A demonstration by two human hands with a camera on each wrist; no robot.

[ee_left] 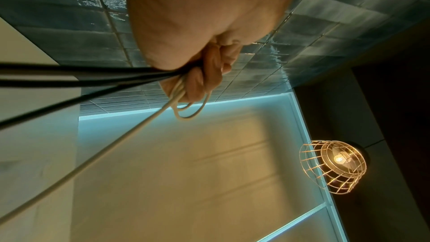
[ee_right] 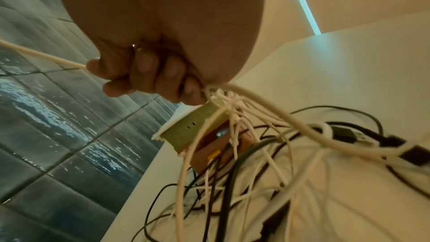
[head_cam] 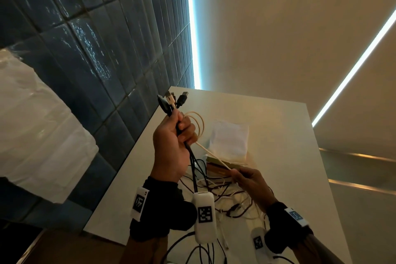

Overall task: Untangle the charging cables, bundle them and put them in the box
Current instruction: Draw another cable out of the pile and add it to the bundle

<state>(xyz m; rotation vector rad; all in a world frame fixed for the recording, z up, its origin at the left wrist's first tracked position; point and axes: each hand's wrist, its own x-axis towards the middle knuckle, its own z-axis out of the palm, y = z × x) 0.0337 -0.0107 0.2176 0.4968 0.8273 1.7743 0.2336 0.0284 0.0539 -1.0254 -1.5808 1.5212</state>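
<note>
The left grip (head_cam: 171, 141) is clenched round gathered cable ends (head_cam: 173, 100); the white cable (head_cam: 214, 156) is pinched taut by the right grip (head_cam: 250, 180), presumably for winding.

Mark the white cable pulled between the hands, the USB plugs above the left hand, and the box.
white cable (head_cam: 211, 154), head view, taut middle stretch.
USB plugs (head_cam: 173, 99), head view, clustered connector ends.
box (ee_right: 184, 133), right wrist view, greenish side wall.

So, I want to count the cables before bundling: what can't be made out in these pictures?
- Head view: strands inside the left hand grip, hidden by fingers; only the plugs show.
- Head view: the table pile, partly covered by wrists and wrist cameras.
- Right wrist view: the tangle, blurred, cut off by the lower edge.
- Right wrist view: the box, crossed by white cables; inside unseen.
</note>
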